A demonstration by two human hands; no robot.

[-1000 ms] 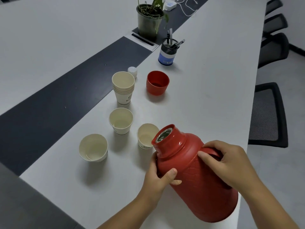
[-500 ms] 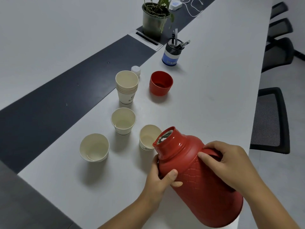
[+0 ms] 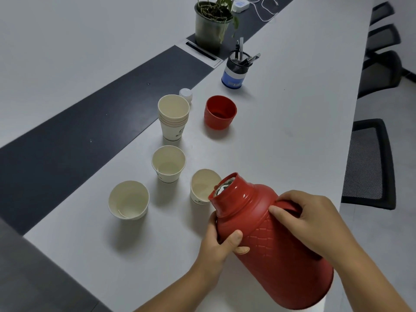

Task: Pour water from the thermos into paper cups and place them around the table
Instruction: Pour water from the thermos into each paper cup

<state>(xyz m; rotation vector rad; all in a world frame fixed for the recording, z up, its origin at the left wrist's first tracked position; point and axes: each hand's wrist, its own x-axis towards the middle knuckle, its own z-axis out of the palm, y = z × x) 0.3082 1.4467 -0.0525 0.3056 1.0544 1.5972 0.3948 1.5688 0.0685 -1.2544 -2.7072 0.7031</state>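
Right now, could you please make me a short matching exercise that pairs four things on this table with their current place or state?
Things:
1. thermos
2. red lid
3. cup stack
4. pen holder

Places or states:
A. upright, beside the red lid
B. tilted, held in both hands
C. open side up, right of the cup stack
D. by the plant pot

Pairs: 1-B, 2-C, 3-A, 4-D

Two bare forearms w/ no sleeves in view. Left hand [image 3: 217,245] and right hand [image 3: 315,218]: no rings, watch or gloves. Fingers [image 3: 278,209] have short, plain nails, unpainted.
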